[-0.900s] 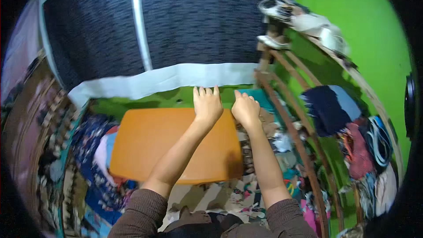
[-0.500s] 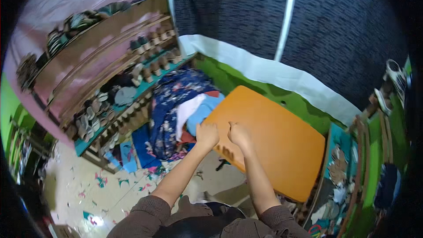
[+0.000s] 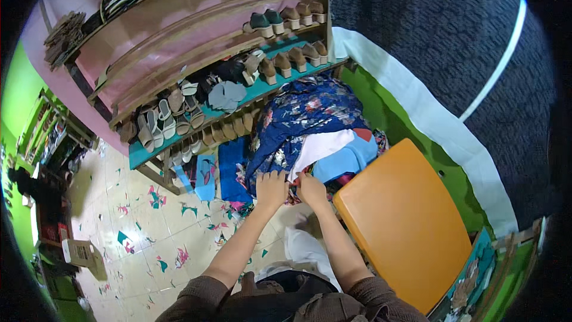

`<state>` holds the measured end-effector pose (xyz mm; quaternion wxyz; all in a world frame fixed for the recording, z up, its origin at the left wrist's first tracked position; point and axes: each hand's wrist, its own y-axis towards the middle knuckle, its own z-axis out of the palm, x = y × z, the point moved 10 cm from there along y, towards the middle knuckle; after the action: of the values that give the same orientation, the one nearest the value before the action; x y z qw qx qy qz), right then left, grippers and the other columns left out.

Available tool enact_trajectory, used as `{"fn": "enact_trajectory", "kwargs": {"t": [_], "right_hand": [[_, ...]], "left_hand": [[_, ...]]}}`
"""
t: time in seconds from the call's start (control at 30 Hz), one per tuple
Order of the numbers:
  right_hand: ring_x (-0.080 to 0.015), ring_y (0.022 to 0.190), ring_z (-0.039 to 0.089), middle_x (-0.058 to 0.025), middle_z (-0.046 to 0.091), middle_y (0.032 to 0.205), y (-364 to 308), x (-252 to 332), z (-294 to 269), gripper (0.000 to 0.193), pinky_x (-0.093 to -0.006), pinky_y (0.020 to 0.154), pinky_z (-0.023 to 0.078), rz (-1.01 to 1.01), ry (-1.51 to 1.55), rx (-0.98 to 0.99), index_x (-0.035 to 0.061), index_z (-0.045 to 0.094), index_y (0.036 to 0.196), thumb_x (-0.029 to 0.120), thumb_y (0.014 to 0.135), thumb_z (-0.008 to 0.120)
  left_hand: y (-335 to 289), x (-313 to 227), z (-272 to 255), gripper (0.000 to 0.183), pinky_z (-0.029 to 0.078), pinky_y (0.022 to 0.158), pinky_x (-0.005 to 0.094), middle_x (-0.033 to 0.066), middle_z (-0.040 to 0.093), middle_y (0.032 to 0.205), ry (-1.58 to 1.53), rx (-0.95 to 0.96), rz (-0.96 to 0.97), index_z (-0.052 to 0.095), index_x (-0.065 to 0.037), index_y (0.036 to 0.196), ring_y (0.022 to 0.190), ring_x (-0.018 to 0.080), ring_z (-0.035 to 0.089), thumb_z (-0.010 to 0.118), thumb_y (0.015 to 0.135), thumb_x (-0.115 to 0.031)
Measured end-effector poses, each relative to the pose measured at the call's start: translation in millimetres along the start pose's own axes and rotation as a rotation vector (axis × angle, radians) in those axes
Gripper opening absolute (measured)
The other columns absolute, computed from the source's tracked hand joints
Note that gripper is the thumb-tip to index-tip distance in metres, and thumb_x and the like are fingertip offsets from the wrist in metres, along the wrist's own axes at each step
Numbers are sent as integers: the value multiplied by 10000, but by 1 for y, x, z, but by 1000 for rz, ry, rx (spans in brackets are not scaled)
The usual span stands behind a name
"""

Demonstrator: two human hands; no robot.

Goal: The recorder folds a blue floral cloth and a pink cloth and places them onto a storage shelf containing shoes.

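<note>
Both hands near centre frame, side by side, backs up: left hand (image 3: 271, 188), right hand (image 3: 311, 189), fingers partly curled. Tips hard to see against the cloth, so can't tell if either grips anything. Navy floral cloth (image 3: 316, 104) bunched in a pile at 12 o'clock from the hands; pale pink cloth (image 3: 323, 145) and light blue cloth (image 3: 351, 160) lie on its near side, at 1 o'clock (some red shows by the right hand). Orange bench (image 3: 405, 220) at 4 o'clock. Shoe rack (image 3: 173, 134) with shoes at 10 o'clock. Tiled floor (image 3: 199, 238) with coloured scraps at 8 o'clock.
</note>
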<state>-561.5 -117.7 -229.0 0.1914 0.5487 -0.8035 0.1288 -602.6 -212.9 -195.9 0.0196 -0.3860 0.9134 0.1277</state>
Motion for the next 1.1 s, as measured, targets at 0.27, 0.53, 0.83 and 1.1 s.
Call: {"fn": "enact_trajectory", "kwargs": {"t": [0.27,0.53,0.83,1.1], "right_hand": [[-353,886,581,-176,601,994,123,-40,46,321,-444,751,466,82,108,161,94,559,1066,163,766,469],[-343,817,611,-229,616,895,208,-148,141,355,-401,729,474,387,397,312,45,549,1105,238,813,485],[-246,957,543,-69,552,1065,232,-218,203,700,-402,813,411,1160,1340,46,71,324,1292,390,767,661],[-159,986,451,36,502,968,306,-198,158,110,-367,885,352,879,1826,-236,168,460,914,232,871,538]], "left_hand": [[87,40,100,400,380,871,428,108,562,1027,42,229,27,542,-89,1093,965,270,539,588,747,-284],[189,61,190,382,385,861,434,98,570,1014,-66,347,101,543,-104,1122,942,244,558,523,760,-225],[264,62,287,738,282,989,475,129,371,1338,99,420,371,327,-74,1325,1188,255,395,637,712,-344],[344,74,320,988,140,1015,588,108,227,1416,2,393,163,141,-67,1394,1296,251,243,705,642,-372]]}}
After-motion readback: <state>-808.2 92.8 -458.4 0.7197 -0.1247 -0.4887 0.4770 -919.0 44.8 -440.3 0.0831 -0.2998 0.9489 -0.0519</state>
